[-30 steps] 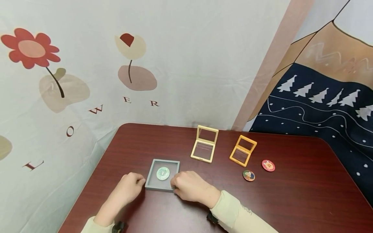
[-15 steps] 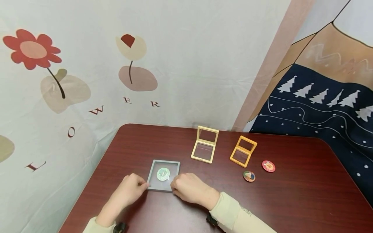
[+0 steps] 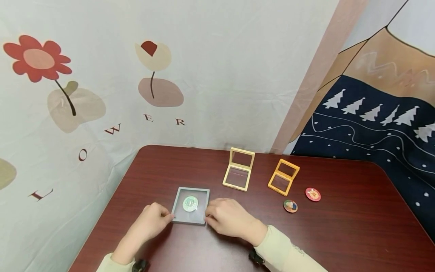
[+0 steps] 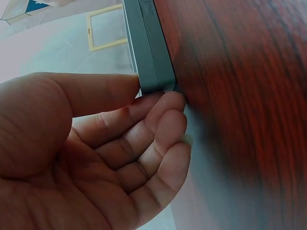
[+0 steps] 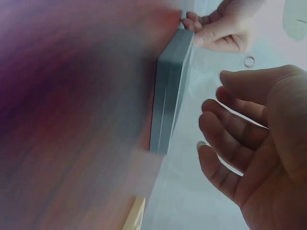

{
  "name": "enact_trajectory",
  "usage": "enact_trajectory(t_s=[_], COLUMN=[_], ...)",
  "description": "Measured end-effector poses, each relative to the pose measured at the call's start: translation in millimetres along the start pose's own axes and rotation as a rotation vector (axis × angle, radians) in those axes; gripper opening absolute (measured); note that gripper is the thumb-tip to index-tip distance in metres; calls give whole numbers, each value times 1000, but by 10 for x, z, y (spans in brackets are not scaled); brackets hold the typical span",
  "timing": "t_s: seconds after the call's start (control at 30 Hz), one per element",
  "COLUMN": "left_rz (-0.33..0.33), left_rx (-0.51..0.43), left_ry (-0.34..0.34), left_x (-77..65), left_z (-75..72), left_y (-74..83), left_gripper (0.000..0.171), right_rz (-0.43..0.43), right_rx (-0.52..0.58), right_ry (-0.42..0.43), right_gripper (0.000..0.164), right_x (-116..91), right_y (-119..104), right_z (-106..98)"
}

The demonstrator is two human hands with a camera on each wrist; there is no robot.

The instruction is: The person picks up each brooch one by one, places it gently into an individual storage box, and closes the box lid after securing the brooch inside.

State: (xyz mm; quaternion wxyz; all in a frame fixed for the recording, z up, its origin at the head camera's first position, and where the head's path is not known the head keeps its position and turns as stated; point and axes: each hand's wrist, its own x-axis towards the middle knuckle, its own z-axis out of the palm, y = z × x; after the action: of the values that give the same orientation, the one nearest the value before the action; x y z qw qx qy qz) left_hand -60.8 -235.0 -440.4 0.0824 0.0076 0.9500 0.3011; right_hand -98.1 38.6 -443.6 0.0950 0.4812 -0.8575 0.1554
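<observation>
A closed grey square display case (image 3: 176, 200) with clear panels lies on the table, a round mint-green badge (image 3: 190, 204) visible inside it. My left hand (image 3: 153, 222) pinches its near left corner, the thumb (image 4: 105, 91) on the upper edge and the fingertips against the side below. A seam runs along the grey rim (image 4: 149, 52) in the left wrist view. My right hand (image 3: 231, 219) is just off the case's right side. In the right wrist view its loosely curled fingers (image 5: 230, 143) hold nothing, with a gap between them and the case.
Behind, on the dark red table (image 3: 340, 234), a pale yellow case (image 3: 231, 185) and a smaller orange case (image 3: 285, 192) stand unfolded. A red round badge (image 3: 313, 194) and a multicoloured one (image 3: 290, 206) lie at the right. A printed cloth (image 3: 217, 75) hangs beyond the table.
The left hand has moved right onto the case's corner and taken hold of it. The right hand has come away from the case's right side, slightly rightward.
</observation>
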Motion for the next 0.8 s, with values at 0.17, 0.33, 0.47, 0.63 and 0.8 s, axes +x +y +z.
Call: enact_trajectory(t_s=[0.17, 0.33, 0.47, 0.63, 0.8], left_rz=[0, -4, -7, -10, -12], left_rx=[9, 15, 22, 23, 22], left_ry=[-2, -5, -4, -4, -6], left_x=[3, -1, 2, 10, 12], left_z=[3, -6, -10, -6, -12], left_y=[-3, 0, 0, 5, 14], left_gripper=[46, 45, 44, 45, 46], right_rz=[-3, 30, 80, 162, 229], right_rx=[17, 19, 12, -16, -86], right_ry=[132, 198, 218, 243, 251], right_gripper=[5, 11, 17, 23, 29], right_x=[-239, -503, -691, -933, -1151], right_y=[150, 326, 439, 550, 659], right_z=[-109, -220, -315, -418, -488])
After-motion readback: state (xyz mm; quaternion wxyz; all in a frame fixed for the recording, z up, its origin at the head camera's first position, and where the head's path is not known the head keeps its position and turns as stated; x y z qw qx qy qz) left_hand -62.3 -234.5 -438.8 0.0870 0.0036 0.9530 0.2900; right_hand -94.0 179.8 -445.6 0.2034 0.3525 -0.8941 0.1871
